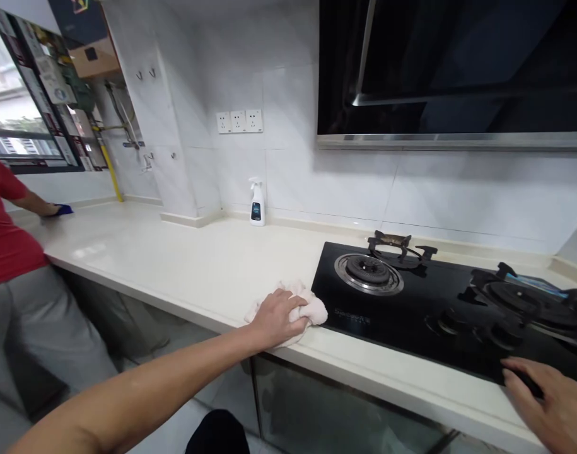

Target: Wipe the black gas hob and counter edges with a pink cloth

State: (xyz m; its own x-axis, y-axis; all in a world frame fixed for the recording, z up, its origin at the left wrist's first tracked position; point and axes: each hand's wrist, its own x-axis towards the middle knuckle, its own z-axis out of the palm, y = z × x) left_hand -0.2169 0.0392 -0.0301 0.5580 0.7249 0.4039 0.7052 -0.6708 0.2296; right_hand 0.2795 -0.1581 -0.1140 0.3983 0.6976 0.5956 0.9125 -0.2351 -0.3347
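The left hand presses a bunched white cloth onto the cream tabletop, its long axis running along the near edge, just left of the black glass gas hob, whose small logo is unreadable. The right hand, open and empty, lies at the hob's near edge. A white spray bottle stands far back, its label too small to read.

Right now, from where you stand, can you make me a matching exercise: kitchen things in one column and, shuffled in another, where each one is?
Things:
1. White cloth
2. Spray bottle
3. Right hand
4. Range hood

Places:
A. Above the black gas hob
B. On the worktop by the tiled wall
C. Under the left hand
D. At the hob's front edge

Pairs: 1-C, 2-B, 3-D, 4-A
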